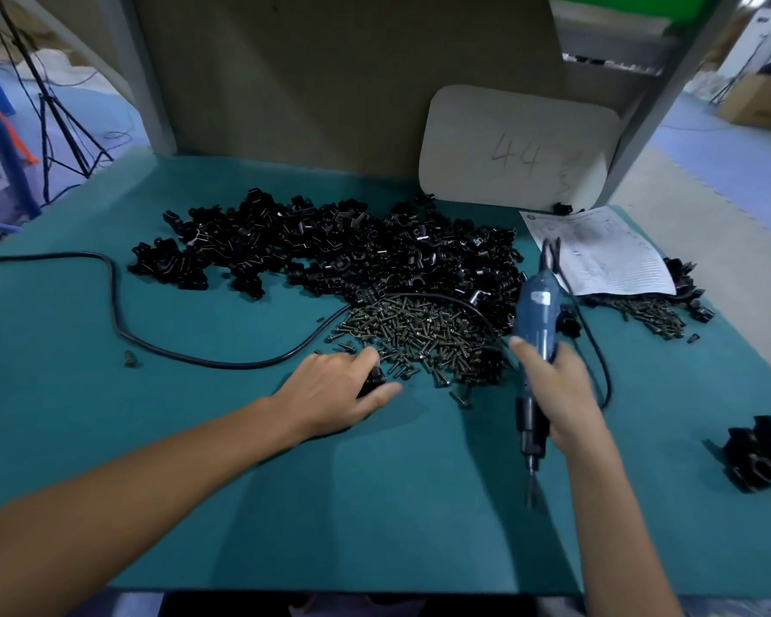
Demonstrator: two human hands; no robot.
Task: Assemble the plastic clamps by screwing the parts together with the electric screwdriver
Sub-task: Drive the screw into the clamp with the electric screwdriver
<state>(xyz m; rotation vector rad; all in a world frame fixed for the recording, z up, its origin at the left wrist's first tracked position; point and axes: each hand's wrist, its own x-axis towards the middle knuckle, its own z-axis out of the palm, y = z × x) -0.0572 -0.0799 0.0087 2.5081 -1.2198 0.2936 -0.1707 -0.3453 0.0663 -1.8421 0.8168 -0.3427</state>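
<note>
A big heap of black plastic clamp parts (348, 247) lies across the back of the green table (197, 438). In front of it is a pile of dark screws (423, 336). My left hand (334, 394) rests at the pile's near left edge, fingers curled round a black clamp part (374, 379). My right hand (553, 389) grips the blue electric screwdriver (536, 322) upright, its bit (530, 478) pointing down just above the table. A few joined black clamps (757, 456) sit at the right.
The screwdriver's black cable (121, 322) loops over the left of the table and through the screws. A printed sheet (606, 251) lies at the back right over more parts and screws (655, 311). A white board marked 44 (517, 149) leans on the back panel.
</note>
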